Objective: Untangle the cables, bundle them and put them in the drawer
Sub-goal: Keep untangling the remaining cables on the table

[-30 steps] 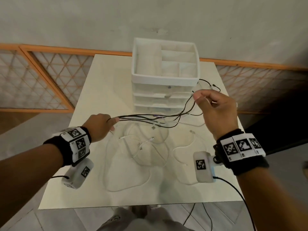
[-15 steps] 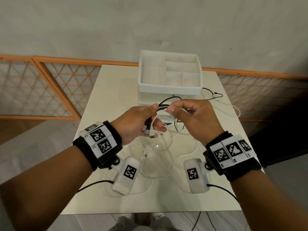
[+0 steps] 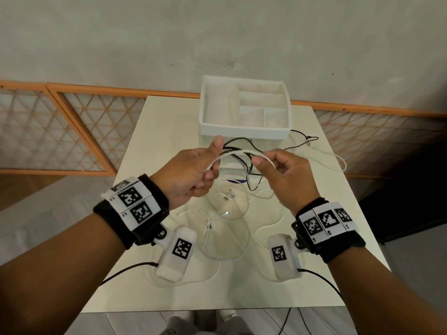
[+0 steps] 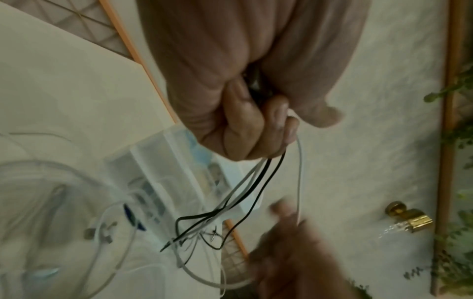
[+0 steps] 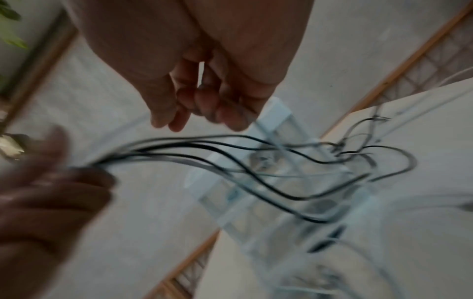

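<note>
Head view looks down on both hands raised above a white table [image 3: 150, 274], close in front of a white drawer unit [image 3: 244, 128] that stands at the far middle of the tabletop. The left hand [image 3: 186, 176] is clenched round a bunch of cables, black and white together; the left wrist view shows its fingers [image 4: 245, 129] curled tight with the black cables [image 4: 258, 182] and pale strands hanging out below the fist. A white cable [image 3: 238, 153] arches from that fist across to the right hand [image 3: 283, 180], which pinches it between thumb and forefinger while the other fingers curl loosely. From the right wrist view the right hand's fingers [image 5: 204, 105] are bunched together, though the blur hides the thin cable in the pinch itself, and the black strands [image 5: 256, 174] sweep in waves from the left fist toward the drawer unit. The black loops hang between the two hands in front of the unit's drawers and trail to the right of it, where one end lies on the table near its far right edge. More white cables [image 3: 225, 238] lie in loose overlapping loops on the table below the hands, with small plugs [image 3: 228, 197] among them. The top tray of the unit is open upward and split into compartments. An orange lattice rail [image 3: 72, 126] runs behind the table along a grey wall.
</note>
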